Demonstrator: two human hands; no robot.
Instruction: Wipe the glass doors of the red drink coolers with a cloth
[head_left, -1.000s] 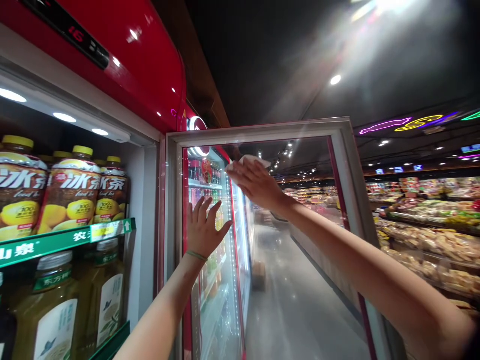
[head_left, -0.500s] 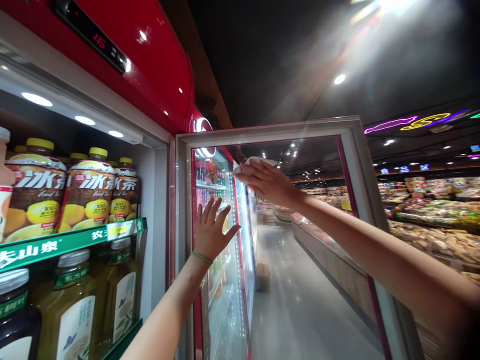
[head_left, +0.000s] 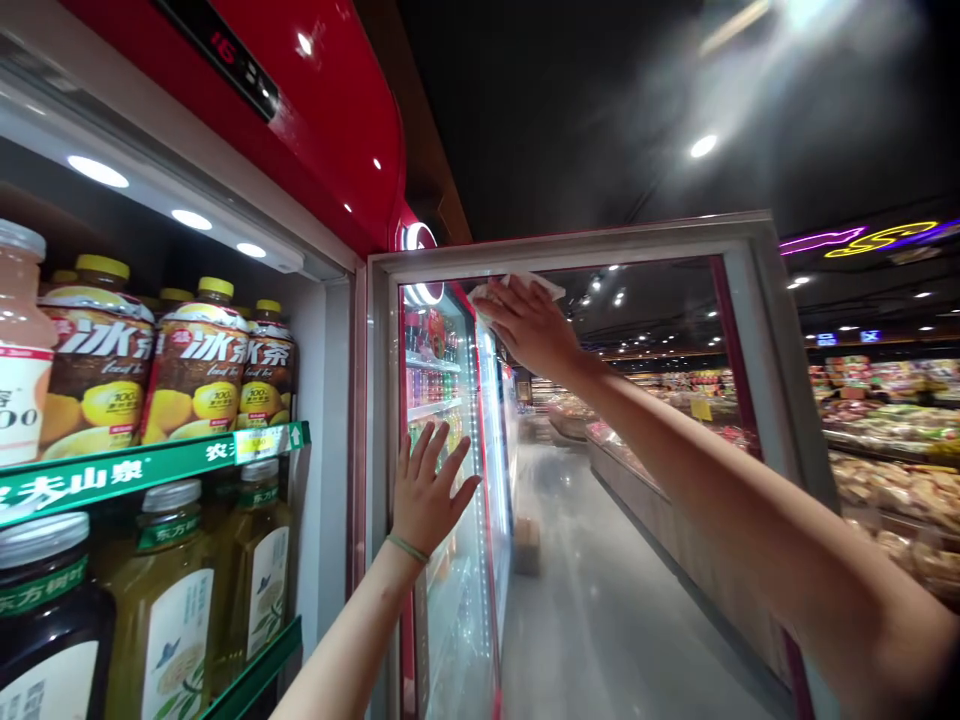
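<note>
My right hand (head_left: 529,322) presses a white cloth (head_left: 551,287) against the upper part of a glass door, just under its top frame. Most of the cloth is hidden beneath the palm and fingers. Lower and to the left, my left hand (head_left: 429,497) has its fingers spread flat against the glass, near the hinge side, with a thin green band on the wrist. The grey-framed door (head_left: 757,300) stands swung out from a red drinks fridge (head_left: 337,110).
Inside the fridge at left, iced tea bottles (head_left: 199,370) stand on a green-edged shelf (head_left: 150,467), with more bottles (head_left: 176,600) below. Through the glass show another lit fridge (head_left: 450,560), a cardboard box (head_left: 527,545) on the floor and a long display counter (head_left: 652,520).
My right hand has slid upward on the glass with the cloth, closer to the top frame. My left hand keeps its spread pose. The whole view has shifted slightly.
</note>
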